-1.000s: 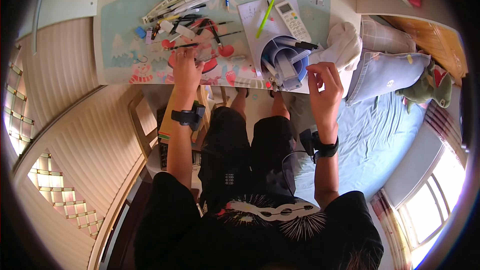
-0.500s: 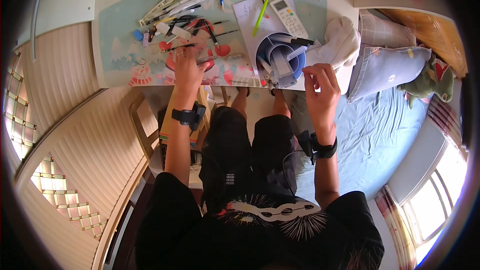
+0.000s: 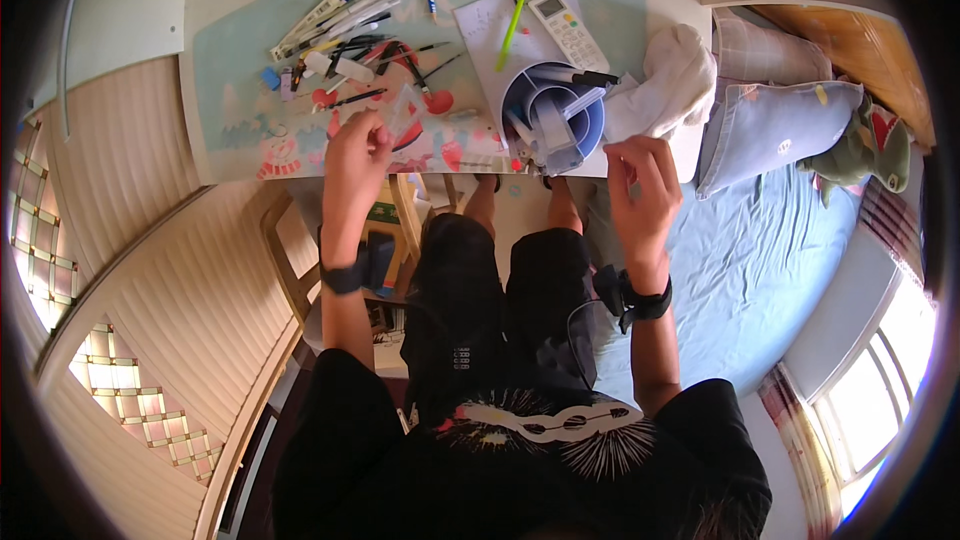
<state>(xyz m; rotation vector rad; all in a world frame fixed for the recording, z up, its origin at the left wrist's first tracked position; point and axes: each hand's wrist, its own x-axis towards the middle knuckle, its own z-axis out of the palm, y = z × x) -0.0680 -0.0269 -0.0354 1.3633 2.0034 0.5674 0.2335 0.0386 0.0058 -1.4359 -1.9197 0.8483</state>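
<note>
My left hand [image 3: 355,160] is closed over the desk's front edge, thumb and fingers pinching a clear flat plastic piece [image 3: 403,112] whose kind I cannot make out. My right hand [image 3: 645,190] hovers beside the pen holder with loosely bent fingers, thumb apart, and nothing visible in it. That round blue-grey holder [image 3: 512,90] has compartments; a black-capped pen [image 3: 595,78] and several pale items stand in it. Beyond my left hand lies a heap of white pens [image 3: 345,18], with darker pens, a black pen [image 3: 358,98] and a white stick-shaped piece [image 3: 354,70] closer in.
A white remote control [image 3: 565,30], a paper sheet [image 3: 476,30] and a bright green stick [image 3: 517,15] lie behind the holder. White crumpled cloth [image 3: 670,80] is at the right edge. A bed [image 3: 750,250] with pillows adjoins the desk; a wooden chair [image 3: 285,255] stands below left.
My left hand has drawn back from the pens toward the desk's front edge and turned, lifting the clear plastic piece. My right hand has barely moved.
</note>
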